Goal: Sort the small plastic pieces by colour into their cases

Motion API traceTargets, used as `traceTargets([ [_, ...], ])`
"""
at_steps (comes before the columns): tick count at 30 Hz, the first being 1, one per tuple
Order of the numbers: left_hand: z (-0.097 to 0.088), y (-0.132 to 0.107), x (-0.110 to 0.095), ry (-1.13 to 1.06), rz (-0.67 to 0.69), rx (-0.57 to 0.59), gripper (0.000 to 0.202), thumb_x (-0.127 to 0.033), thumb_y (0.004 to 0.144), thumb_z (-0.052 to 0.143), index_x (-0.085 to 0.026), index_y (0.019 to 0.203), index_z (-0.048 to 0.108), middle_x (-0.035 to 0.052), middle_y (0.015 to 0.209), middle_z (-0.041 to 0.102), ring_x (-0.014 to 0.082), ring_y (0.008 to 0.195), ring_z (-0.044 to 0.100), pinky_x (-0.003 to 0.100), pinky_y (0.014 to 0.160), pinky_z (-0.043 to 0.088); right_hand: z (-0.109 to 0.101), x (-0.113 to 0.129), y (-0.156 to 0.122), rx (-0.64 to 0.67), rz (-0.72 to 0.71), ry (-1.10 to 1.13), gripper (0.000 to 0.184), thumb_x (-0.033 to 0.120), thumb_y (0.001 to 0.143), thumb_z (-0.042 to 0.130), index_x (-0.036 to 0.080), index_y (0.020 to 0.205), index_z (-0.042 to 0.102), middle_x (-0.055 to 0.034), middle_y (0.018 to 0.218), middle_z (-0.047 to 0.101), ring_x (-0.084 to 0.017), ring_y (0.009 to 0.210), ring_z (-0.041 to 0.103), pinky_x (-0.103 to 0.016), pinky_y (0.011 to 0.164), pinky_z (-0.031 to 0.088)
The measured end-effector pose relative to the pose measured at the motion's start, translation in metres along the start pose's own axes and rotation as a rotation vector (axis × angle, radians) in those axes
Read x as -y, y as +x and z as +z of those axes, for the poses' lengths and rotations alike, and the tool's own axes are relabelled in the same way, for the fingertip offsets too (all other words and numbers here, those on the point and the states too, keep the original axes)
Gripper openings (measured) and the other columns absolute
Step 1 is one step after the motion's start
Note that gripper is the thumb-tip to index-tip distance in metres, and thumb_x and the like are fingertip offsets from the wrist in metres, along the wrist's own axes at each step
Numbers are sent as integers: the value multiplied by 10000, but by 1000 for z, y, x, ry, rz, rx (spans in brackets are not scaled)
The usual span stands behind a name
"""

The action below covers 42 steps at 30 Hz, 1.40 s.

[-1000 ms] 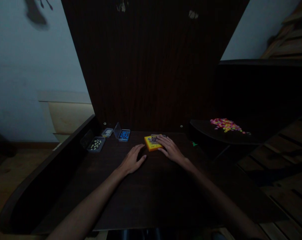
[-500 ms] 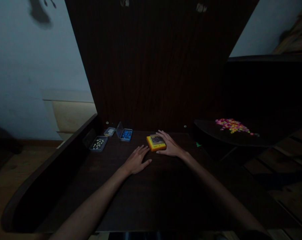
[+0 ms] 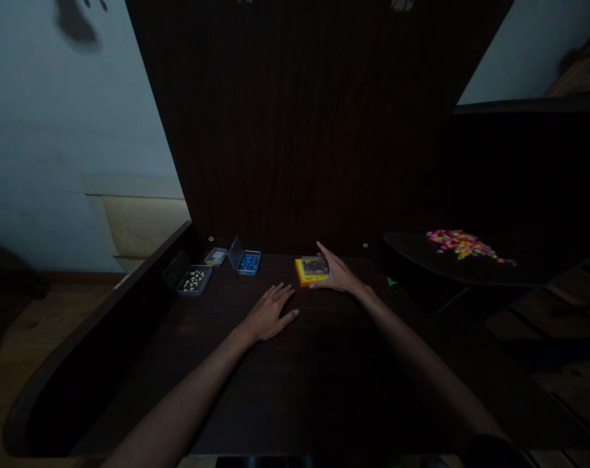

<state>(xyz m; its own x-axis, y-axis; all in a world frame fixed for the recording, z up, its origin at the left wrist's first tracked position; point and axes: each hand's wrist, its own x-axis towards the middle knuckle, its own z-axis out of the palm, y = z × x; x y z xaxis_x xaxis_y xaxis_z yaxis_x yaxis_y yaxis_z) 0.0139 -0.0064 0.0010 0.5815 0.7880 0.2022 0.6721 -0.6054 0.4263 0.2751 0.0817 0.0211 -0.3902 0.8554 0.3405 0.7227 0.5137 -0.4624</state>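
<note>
My right hand (image 3: 339, 273) grips the right side of a flat yellow-orange box (image 3: 306, 276), thumb along its front edge and a finger stretched up behind it. On top of that box lies a small clear case (image 3: 315, 265) with dark contents, partly covered by the hand. My left hand (image 3: 271, 313) rests palm down on the dark wooden table (image 3: 255, 403), fingers spread, just left of and nearer than the box. It holds nothing.
At the back left stand an open case of blue pieces (image 3: 249, 262), an open case of pale pieces (image 3: 194, 281) and a small clear case (image 3: 216, 257). Colourful beads (image 3: 463, 244) lie on a side shelf at right. A green scrap (image 3: 391, 281) lies nearby.
The yellow-orange box, with the clear case on it, has shifted slightly right and back and turned straighter under my right hand. My left hand has stayed almost still.
</note>
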Motion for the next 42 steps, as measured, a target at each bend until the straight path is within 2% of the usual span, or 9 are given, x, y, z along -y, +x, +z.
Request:
traceTargets([
  [4,2,0,2,1,9,-11,572,-523,939,384,-156,1373,443,136,1476,415,269,1418,290,494,1165,244,0,-13,1,-96,47,-48,1242,516,554,827,267,1528,98,-169,1388,422,-351,1220,503,-517,986,431],
  [9,2,0,2,10,5,-10,569,-524,944,370,-157,1373,443,127,1482,409,266,1423,280,478,1172,234,1,-21,1,-141,94,-74,1221,533,564,815,267,1524,109,-161,1406,360,-355,1201,516,-512,979,449],
  [17,0,0,0,11,10,-11,563,-526,945,363,-166,1370,446,123,1485,406,269,1417,294,482,1167,244,0,-29,3,-188,96,-95,1182,534,558,815,290,1512,161,-139,1382,359,-353,1158,548,-517,973,459],
  [24,4,0,3,-18,25,-47,546,-524,939,386,-181,1357,461,122,1468,431,263,1408,315,495,1163,249,-5,-35,-1,-194,86,-82,1161,538,562,811,279,1506,187,-133,1383,363,-346,1210,508,-505,1005,441],
  [32,2,0,2,11,3,-9,568,-525,942,375,-158,1369,450,132,1471,423,269,1415,298,487,1166,245,-10,-38,-4,-199,90,-80,1083,536,597,791,277,1492,239,-115,1375,378,-330,1186,526,-482,996,450],
  [35,2,0,3,7,-2,-1,571,-525,943,371,-154,1369,451,134,1478,413,273,1418,290,497,1164,245,-9,-37,-4,-243,75,-91,952,541,651,753,252,1457,336,-118,1347,426,-323,1194,509,-490,1006,434],
  [39,2,0,3,-3,6,-18,551,-517,940,386,-167,1360,459,130,1473,421,272,1413,301,503,1159,251,-8,-35,-4,-294,24,-157,519,506,775,657,244,1221,614,-103,1215,549,-313,1117,526,-519,973,439],
  [42,2,0,3,-11,12,-27,544,-518,936,394,-174,1352,465,129,1465,433,272,1412,305,503,1159,253,-8,-36,-2,-256,-33,-181,349,461,834,604,251,1101,684,-90,1103,613,-293,1034,549,-506,928,466],
])
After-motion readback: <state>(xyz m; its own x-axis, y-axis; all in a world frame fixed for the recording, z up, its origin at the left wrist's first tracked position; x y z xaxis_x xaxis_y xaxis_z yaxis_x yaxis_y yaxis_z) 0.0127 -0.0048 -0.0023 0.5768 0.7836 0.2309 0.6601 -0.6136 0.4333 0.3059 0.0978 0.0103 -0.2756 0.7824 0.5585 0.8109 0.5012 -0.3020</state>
